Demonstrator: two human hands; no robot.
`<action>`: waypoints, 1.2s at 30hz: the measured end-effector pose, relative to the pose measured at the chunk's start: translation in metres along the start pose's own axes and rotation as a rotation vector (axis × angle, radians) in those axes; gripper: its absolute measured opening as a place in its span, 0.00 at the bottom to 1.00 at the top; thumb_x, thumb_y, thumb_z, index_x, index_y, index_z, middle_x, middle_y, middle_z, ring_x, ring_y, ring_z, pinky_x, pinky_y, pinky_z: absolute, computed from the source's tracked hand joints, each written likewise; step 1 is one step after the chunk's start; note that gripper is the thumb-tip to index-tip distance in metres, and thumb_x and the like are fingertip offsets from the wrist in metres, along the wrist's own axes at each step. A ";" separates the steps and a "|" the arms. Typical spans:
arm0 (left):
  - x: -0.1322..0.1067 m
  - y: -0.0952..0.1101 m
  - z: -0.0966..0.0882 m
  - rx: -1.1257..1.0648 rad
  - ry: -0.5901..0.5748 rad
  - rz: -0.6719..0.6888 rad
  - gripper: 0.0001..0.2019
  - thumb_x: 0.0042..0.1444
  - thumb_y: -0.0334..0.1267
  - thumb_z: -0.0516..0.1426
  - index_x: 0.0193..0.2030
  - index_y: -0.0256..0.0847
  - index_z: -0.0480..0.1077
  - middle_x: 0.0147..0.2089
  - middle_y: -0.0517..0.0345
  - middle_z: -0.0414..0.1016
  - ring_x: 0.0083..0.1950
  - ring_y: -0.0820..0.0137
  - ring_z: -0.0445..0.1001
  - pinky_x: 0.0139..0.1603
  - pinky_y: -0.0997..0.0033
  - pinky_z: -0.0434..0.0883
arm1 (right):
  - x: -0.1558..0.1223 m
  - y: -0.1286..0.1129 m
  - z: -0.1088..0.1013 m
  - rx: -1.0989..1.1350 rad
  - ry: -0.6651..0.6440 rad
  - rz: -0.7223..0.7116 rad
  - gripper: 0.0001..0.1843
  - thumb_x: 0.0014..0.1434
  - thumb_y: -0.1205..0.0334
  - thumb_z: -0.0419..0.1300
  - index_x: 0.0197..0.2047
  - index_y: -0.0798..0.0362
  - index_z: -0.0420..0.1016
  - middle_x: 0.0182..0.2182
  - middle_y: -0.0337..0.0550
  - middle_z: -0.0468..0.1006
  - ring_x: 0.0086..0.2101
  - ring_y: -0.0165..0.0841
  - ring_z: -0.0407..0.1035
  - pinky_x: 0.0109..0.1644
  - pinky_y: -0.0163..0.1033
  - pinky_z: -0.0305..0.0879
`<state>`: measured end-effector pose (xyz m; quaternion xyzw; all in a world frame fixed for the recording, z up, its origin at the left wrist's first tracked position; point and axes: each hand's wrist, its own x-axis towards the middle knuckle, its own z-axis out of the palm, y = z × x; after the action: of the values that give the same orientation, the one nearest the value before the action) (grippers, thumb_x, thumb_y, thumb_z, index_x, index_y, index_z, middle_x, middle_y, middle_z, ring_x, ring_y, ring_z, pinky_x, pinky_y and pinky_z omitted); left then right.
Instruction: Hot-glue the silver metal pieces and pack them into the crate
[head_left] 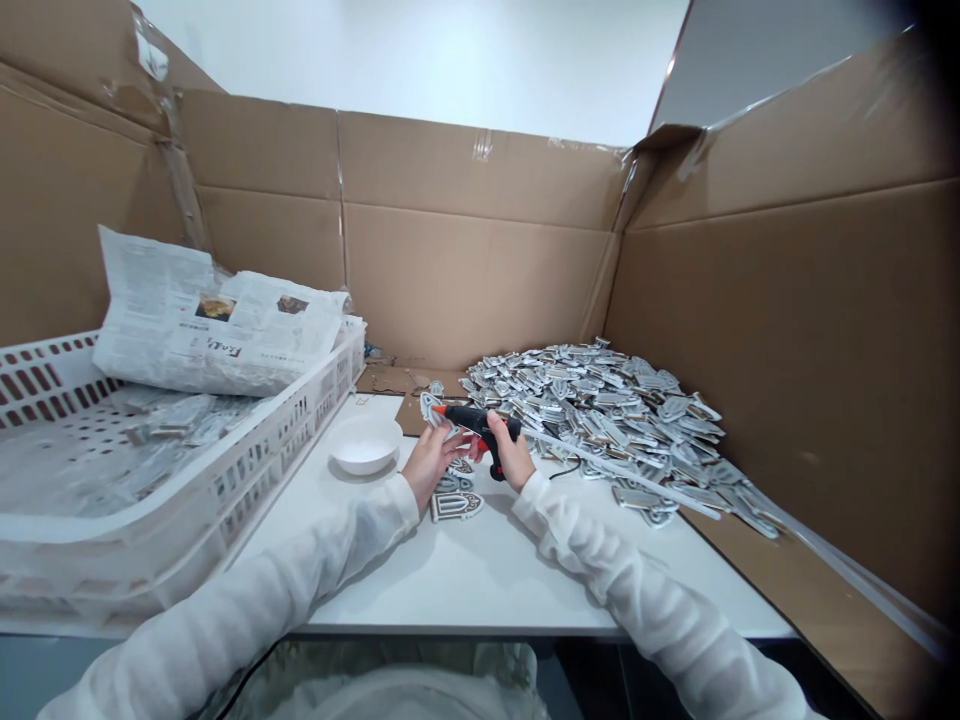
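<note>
My right hand (511,452) is wrapped round the handle of a black glue gun (480,420) with an orange nozzle and red parts. From its rear a long translucent glue stick (622,472) slopes down to the right. The nozzle points left, over a small flat white-edged cut-out (429,404) that my left hand (430,462) pinches; my fingers partly hide it. Just below the hands, several similar grey-and-white cut-outs (456,507) lie on the white table (480,580). To the left of my left hand stands a white bowl (365,445).
A large heap of cut-outs (585,395) covers the table's back right. At left, a white plastic basket (300,420) holds clear-wrapped pieces and a newspaper sheet (225,325). Cardboard walls (480,260) enclose the back and both sides. A black cord (568,468) runs near the heap.
</note>
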<state>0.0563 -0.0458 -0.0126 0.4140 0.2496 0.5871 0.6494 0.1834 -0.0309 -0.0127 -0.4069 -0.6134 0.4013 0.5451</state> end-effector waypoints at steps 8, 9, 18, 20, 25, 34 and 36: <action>0.000 -0.002 -0.001 0.003 -0.002 -0.001 0.11 0.52 0.39 0.53 0.41 0.38 0.60 0.38 0.51 0.72 0.39 0.68 0.73 0.41 0.66 0.69 | -0.001 -0.002 0.000 -0.003 0.013 0.006 0.28 0.48 0.33 0.47 0.19 0.50 0.65 0.14 0.39 0.68 0.17 0.33 0.64 0.29 0.41 0.64; 0.000 -0.002 0.000 0.005 -0.002 -0.003 0.11 0.52 0.39 0.53 0.40 0.38 0.60 0.38 0.51 0.72 0.38 0.68 0.73 0.41 0.66 0.69 | -0.001 -0.002 0.000 -0.008 0.012 0.009 0.28 0.48 0.33 0.47 0.20 0.50 0.66 0.13 0.39 0.68 0.17 0.33 0.64 0.29 0.41 0.64; 0.000 -0.001 -0.001 0.031 -0.012 -0.005 0.09 0.53 0.38 0.51 0.41 0.38 0.60 0.39 0.50 0.72 0.39 0.68 0.73 0.38 0.69 0.69 | -0.002 -0.005 -0.004 -0.101 0.002 0.014 0.31 0.50 0.33 0.43 0.18 0.51 0.67 0.13 0.41 0.68 0.19 0.33 0.65 0.35 0.40 0.63; -0.001 0.000 -0.001 0.037 -0.001 -0.007 0.08 0.53 0.37 0.51 0.40 0.38 0.60 0.39 0.50 0.72 0.39 0.68 0.73 0.38 0.69 0.68 | -0.002 -0.004 -0.004 -0.126 0.011 0.015 0.32 0.51 0.33 0.42 0.16 0.52 0.66 0.13 0.41 0.68 0.19 0.33 0.65 0.36 0.40 0.63; -0.005 0.003 0.002 0.058 -0.003 -0.012 0.09 0.54 0.37 0.51 0.41 0.38 0.61 0.41 0.50 0.72 0.41 0.68 0.73 0.38 0.70 0.69 | 0.001 0.001 -0.005 -0.118 -0.013 -0.013 0.34 0.53 0.35 0.40 0.13 0.52 0.65 0.13 0.42 0.68 0.20 0.32 0.65 0.38 0.40 0.62; -0.003 0.002 0.002 0.065 0.024 -0.010 0.08 0.54 0.37 0.51 0.41 0.38 0.61 0.39 0.52 0.72 0.39 0.70 0.73 0.38 0.71 0.68 | 0.002 0.005 -0.005 -0.130 0.005 -0.015 0.34 0.54 0.37 0.40 0.12 0.52 0.64 0.13 0.41 0.67 0.21 0.32 0.66 0.40 0.39 0.61; -0.003 0.002 0.001 0.068 0.025 -0.011 0.08 0.54 0.37 0.51 0.41 0.38 0.62 0.39 0.52 0.72 0.39 0.70 0.73 0.38 0.72 0.68 | 0.002 0.005 -0.005 -0.130 0.014 -0.006 0.34 0.54 0.37 0.40 0.11 0.52 0.64 0.13 0.41 0.67 0.21 0.32 0.66 0.40 0.38 0.60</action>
<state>0.0558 -0.0490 -0.0106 0.4271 0.2799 0.5798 0.6349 0.1889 -0.0267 -0.0165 -0.4423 -0.6354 0.3561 0.5233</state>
